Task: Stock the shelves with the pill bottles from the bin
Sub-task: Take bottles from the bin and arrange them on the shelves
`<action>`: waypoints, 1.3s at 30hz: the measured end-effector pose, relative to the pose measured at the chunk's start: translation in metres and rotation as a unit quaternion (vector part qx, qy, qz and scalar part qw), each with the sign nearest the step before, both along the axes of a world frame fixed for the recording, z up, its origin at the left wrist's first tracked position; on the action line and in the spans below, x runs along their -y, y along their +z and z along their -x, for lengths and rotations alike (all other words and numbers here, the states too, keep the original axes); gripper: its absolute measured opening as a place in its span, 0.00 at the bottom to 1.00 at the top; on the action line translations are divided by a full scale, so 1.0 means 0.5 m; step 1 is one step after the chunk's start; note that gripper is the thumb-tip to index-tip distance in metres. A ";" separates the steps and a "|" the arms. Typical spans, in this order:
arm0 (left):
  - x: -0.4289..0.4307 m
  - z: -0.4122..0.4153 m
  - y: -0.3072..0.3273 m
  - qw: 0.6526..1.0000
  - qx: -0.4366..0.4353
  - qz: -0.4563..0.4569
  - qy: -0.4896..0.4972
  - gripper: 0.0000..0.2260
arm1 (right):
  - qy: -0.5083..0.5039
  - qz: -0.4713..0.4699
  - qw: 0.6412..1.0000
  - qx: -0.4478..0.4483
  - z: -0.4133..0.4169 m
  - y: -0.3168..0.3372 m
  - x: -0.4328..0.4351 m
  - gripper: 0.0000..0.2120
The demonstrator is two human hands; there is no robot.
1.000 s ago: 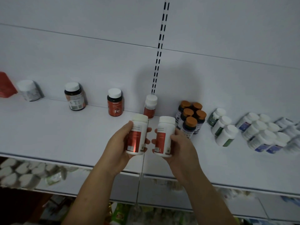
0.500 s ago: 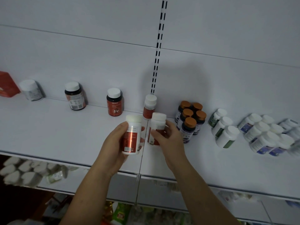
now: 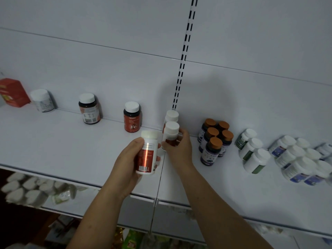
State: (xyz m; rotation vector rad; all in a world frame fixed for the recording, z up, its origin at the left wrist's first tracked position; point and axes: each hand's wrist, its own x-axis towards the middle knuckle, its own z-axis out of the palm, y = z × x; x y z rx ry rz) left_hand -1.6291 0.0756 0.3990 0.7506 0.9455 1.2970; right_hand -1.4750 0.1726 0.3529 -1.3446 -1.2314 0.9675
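Two matching pill bottles in hand right now, both white-capped with red labels. The first bottle (image 3: 148, 153) sits in my left grip (image 3: 131, 162), lifted off the shelf (image 3: 53, 144), leaning a bit, shiny label facing me. The second bottle (image 3: 170, 133) is upright in my right grip (image 3: 177, 148), a bit further back. Fingers hide its base, so I can't tell if it's set down. A third bottle (image 3: 172, 115), same kind, stands right behind that grip at the back wall.
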 end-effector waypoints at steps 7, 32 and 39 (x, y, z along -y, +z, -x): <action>0.003 0.008 0.001 1.000 0.005 0.000 0.006 0.21 | -0.011 -0.002 1.000 0.003 0.007 0.003 -0.019 0.32; -0.003 0.011 -0.006 1.000 -0.006 0.004 0.004 0.21 | -0.005 0.021 0.998 0.056 0.006 -0.012 -0.016 0.40; -0.007 0.026 -0.014 1.000 -0.011 -0.008 0.009 0.22 | 0.009 -0.016 0.995 0.096 -0.043 0.066 0.189 0.30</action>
